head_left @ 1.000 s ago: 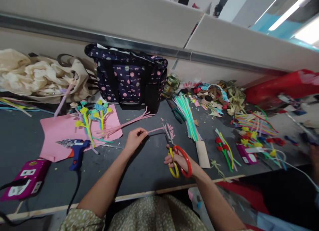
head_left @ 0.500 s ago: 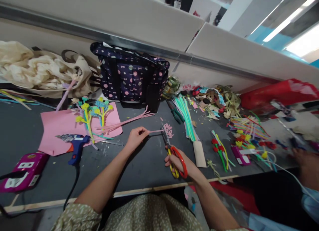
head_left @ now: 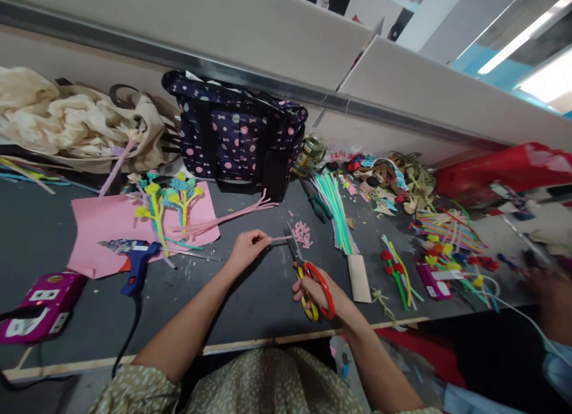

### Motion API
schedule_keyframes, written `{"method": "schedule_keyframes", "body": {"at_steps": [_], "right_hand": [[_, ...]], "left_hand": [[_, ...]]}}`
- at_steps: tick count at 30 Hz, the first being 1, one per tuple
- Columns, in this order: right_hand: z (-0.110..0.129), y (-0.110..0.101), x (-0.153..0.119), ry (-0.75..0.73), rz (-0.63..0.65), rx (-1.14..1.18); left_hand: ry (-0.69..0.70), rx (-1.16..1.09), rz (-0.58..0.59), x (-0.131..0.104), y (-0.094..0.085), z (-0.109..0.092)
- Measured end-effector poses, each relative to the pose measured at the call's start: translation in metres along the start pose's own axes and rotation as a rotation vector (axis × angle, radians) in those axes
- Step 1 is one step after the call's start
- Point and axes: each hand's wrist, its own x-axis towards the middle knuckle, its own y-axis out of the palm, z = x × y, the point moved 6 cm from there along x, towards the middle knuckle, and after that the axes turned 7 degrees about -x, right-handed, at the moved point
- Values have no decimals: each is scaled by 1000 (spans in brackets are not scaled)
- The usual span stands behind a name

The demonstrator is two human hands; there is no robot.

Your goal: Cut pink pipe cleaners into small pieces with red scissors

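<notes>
My left hand (head_left: 251,247) pinches a short pink pipe cleaner (head_left: 280,239) that sticks out to the right. Its free end lies at the parted blades of a pair of scissors (head_left: 295,247) with one red and one yellow handle. My right hand (head_left: 314,289) is wrapped round those handles. Just beyond the blades is a small heap of cut pink pieces (head_left: 302,234). Longer pink pipe cleaners (head_left: 227,216) lie farther left, partly across a pink sheet (head_left: 100,223). Yellow and blue pipe-cleaner flowers (head_left: 154,208) rest on that sheet.
A blue glue gun (head_left: 136,268) and a purple box (head_left: 42,307) are at the left. Behind stand a patterned dark bag (head_left: 236,134) and a glass jar (head_left: 309,155). Green pipe cleaners (head_left: 335,214) and pliers (head_left: 317,202) lie right. A co-worker's hand (head_left: 552,295) is at far right.
The scissor blades have opened wider and shifted slightly left. My left hand has barely moved, still pinching the pink pipe cleaner.
</notes>
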Motion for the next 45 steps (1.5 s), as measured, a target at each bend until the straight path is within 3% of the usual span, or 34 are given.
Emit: {"method": "schedule_keyframes", "body": {"at_steps": [16,31,38,45], "right_hand": [[6,-3,-2,6,58,-85],[6,-2,2,92,75,6],[5,1,3,31,47,-74],[20,5,2,66,38,-105]], "left_hand": [[-23,40,25,2,0,3],[-62,95,30,2,-1,5],[-98,84,22,3,-3,4],[-85,67,12,5,-5,4]]}}
